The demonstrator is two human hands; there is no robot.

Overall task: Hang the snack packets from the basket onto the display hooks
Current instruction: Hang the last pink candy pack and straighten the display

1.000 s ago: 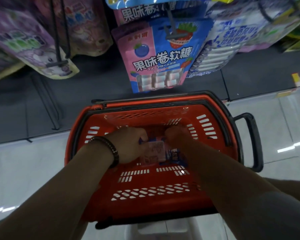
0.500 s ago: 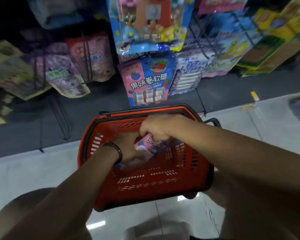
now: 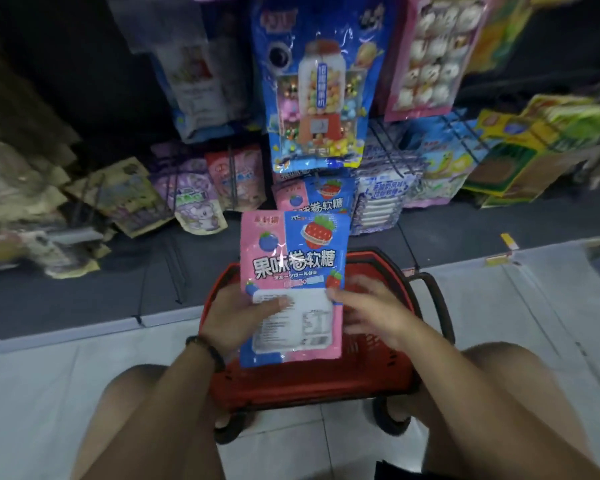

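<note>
A pink-and-blue snack packet (image 3: 293, 258) with a blueberry and a strawberry printed on it is held upright above the red basket (image 3: 326, 384). Below its front print a white label panel shows, and whether that belongs to a second packet is unclear. My left hand (image 3: 236, 320) grips the lower left part, thumb lying across the label. My right hand (image 3: 371, 313) is blurred; its thumb rests on the packet's right edge. Matching packets (image 3: 314, 199) hang on the display just behind. The inside of the basket is hidden.
The rack is crowded with hanging bags: a large blue gumball bag (image 3: 317, 98), a pink bag (image 3: 430, 57), purple bags (image 3: 194, 202), and yellow-green ones (image 3: 520, 157). Black wire hooks (image 3: 390, 150) stick out at right. My knees flank the basket on the white tile floor (image 3: 49, 393).
Both hands have come up out of the basket with the packet, now upright and facing me. The view has tilted up and shows more of the rack.
</note>
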